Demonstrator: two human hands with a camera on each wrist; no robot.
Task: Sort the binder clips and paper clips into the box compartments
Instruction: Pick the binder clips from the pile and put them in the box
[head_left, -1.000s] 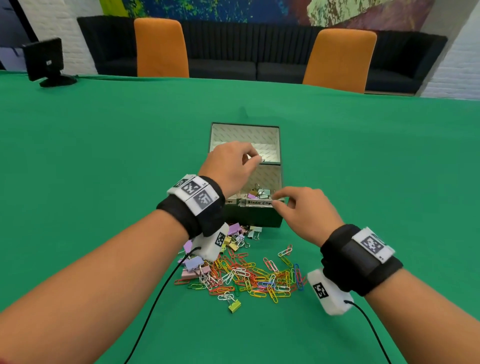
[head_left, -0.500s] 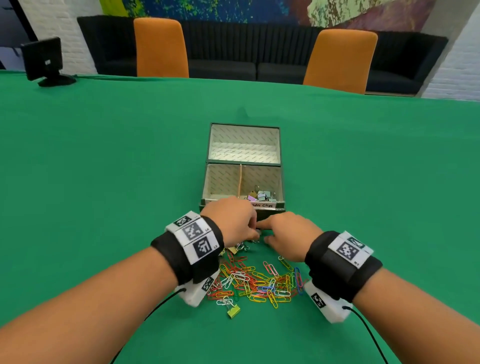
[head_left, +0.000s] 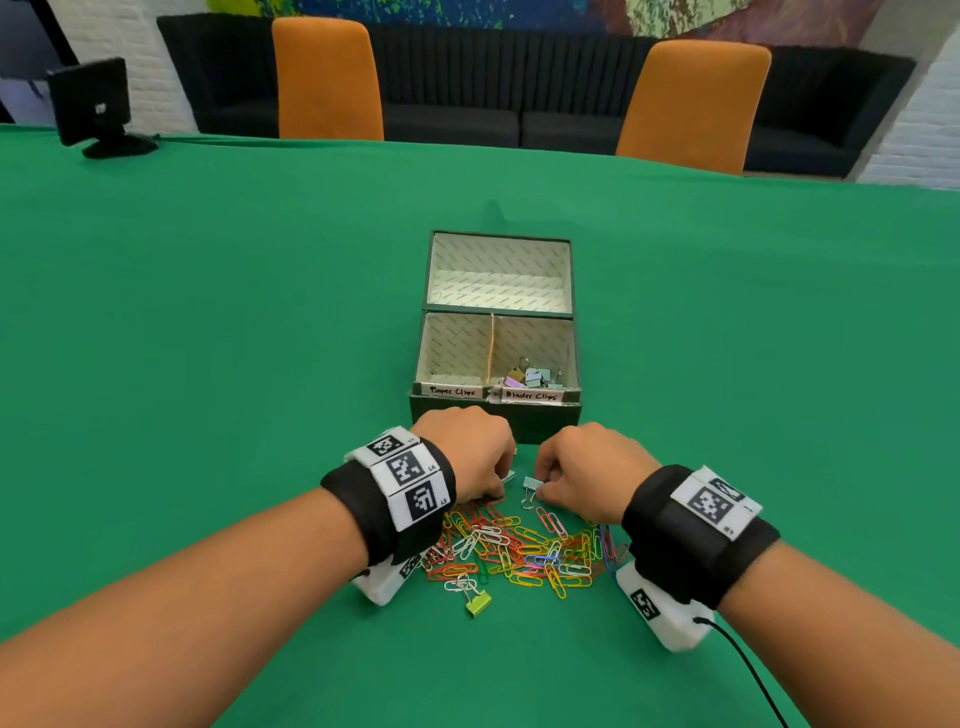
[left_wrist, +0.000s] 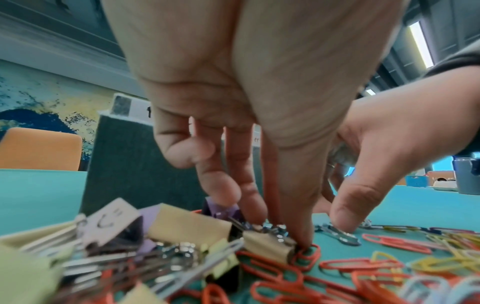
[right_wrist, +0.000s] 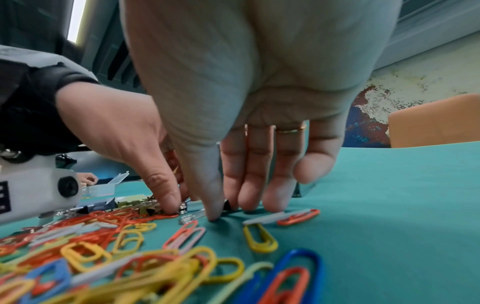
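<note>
Green table (head_left: 208, 364), both my hands down at the clip pile.
My left hand (head_left: 470, 452) pinches a tan binder clip (left_wrist: 267, 246); my right hand (head_left: 587, 467) pinches a mint binder clip (head_left: 532, 484), near the box (head_left: 498, 415), paper clips (head_left: 524, 556) just beside.

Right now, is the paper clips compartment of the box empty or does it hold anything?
Apparently empty: the paper clips compartment shows only bare lining, though its near floor is hidden; the binder clips lie right of the divider.

The table (head_left: 208, 312) is covered in matt green cloth. Glossy plastic coating is seen on the paper clips (head_left: 524, 551), shiny metal handles on the binder clips (left_wrist: 182, 248), and patterned paper lining inside the box (head_left: 498, 270).
</note>
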